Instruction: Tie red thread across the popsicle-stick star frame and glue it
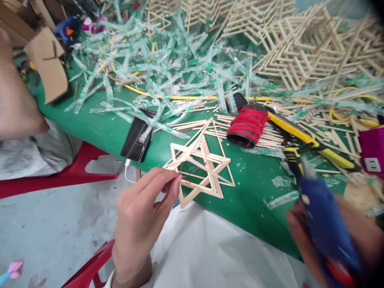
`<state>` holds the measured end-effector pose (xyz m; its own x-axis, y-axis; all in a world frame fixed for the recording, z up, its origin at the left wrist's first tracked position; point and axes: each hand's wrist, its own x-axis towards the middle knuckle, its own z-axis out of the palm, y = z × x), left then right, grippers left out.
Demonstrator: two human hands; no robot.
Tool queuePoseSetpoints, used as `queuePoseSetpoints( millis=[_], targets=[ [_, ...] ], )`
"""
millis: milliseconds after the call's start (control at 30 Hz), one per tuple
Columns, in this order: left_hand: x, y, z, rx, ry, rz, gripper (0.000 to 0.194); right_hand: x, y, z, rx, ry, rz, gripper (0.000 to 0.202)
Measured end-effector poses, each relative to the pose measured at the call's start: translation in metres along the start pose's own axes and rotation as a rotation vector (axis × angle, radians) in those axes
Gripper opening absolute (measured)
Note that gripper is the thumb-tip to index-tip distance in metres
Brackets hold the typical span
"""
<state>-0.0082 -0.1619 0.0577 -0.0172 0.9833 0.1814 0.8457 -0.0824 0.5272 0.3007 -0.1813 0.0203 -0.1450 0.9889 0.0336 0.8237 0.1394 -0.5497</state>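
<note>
A star-shaped frame of thin wooden sticks (214,186) lies near the front edge of the green table. My left hand (141,212) is at its left side, thumb and forefinger pinched together. A length of red thread (193,173) runs from those fingertips across the inside of the star. On the right, my right hand (357,228) is wrapped round a blue hot glue gun (327,220), blurred by motion, its nozzle pointing up and away from me. Behind the star sits a spool wound with red thread (248,124).
Yellow-black cutting pliers (312,140) and loose sticks (270,138) lie right of the star, a black phone (138,136) left. Tape strips (180,72) and stacked stick frames (288,44) cover the back. Another person's arm (18,96) rests at left, near cardboard (49,72).
</note>
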Motion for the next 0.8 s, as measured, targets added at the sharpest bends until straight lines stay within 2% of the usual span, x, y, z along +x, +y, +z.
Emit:
queuePoseSetpoints(
  millis=[33, 67, 133, 233, 333, 367, 400, 433, 467, 500, 567, 633, 700, 800],
  targets=[
    [0.0, 0.0, 0.0, -0.004, 0.0, 0.004, 0.012, 0.009, 0.003, 0.002, -0.158, 0.014, -0.076, 0.017],
    [0.0, -0.001, 0.0, -0.006, 0.002, 0.008, 0.012, 0.018, 0.007, 0.006, -0.278, 0.031, -0.057, 0.018],
    [0.0, -0.002, -0.001, 0.004, 0.004, 0.015, 0.011, 0.034, 0.014, 0.016, -0.331, 0.031, -0.029, 0.023],
    [-0.002, -0.004, -0.004, 0.036, -0.002, 0.035, 0.011, 0.042, 0.016, 0.024, -0.343, 0.026, -0.056, 0.041],
    [-0.004, -0.005, -0.005, 0.044, -0.001, 0.043, 0.012, 0.036, -0.004, 0.02, -0.43, 0.033, -0.052, 0.046],
    [-0.004, -0.004, -0.005, 0.036, -0.001, 0.041, 0.012, 0.033, -0.017, 0.019, -0.414, 0.126, -0.035, 0.036],
    [-0.004, -0.004, -0.004, 0.023, 0.001, 0.036, 0.013, 0.031, -0.032, 0.02, -0.307, 0.114, -0.105, 0.025],
    [-0.004, -0.003, -0.003, 0.005, -0.003, 0.032, 0.013, 0.029, -0.047, 0.023, -0.136, 0.087, -0.237, 0.015],
    [-0.004, -0.003, -0.002, -0.019, -0.006, 0.029, 0.013, 0.029, -0.063, 0.029, 0.018, 0.005, -0.334, 0.016],
    [-0.004, -0.003, -0.001, -0.041, -0.008, 0.029, 0.013, 0.03, -0.078, 0.037, 0.13, -0.022, -0.394, 0.023],
    [-0.005, -0.003, 0.001, -0.061, -0.002, 0.033, 0.012, 0.037, -0.102, 0.06, 0.287, -0.028, -0.426, 0.04],
    [-0.006, -0.004, 0.001, -0.062, 0.01, 0.043, 0.011, 0.047, -0.117, 0.083, 0.362, -0.05, -0.402, 0.046],
    [-0.007, -0.006, 0.0, -0.051, 0.017, 0.05, 0.012, 0.056, -0.125, 0.1, 0.405, -0.032, -0.399, 0.042],
    [-0.009, -0.009, -0.003, -0.039, 0.033, 0.058, 0.014, 0.063, -0.131, 0.112, 0.488, -0.002, -0.388, 0.032]
  ],
)
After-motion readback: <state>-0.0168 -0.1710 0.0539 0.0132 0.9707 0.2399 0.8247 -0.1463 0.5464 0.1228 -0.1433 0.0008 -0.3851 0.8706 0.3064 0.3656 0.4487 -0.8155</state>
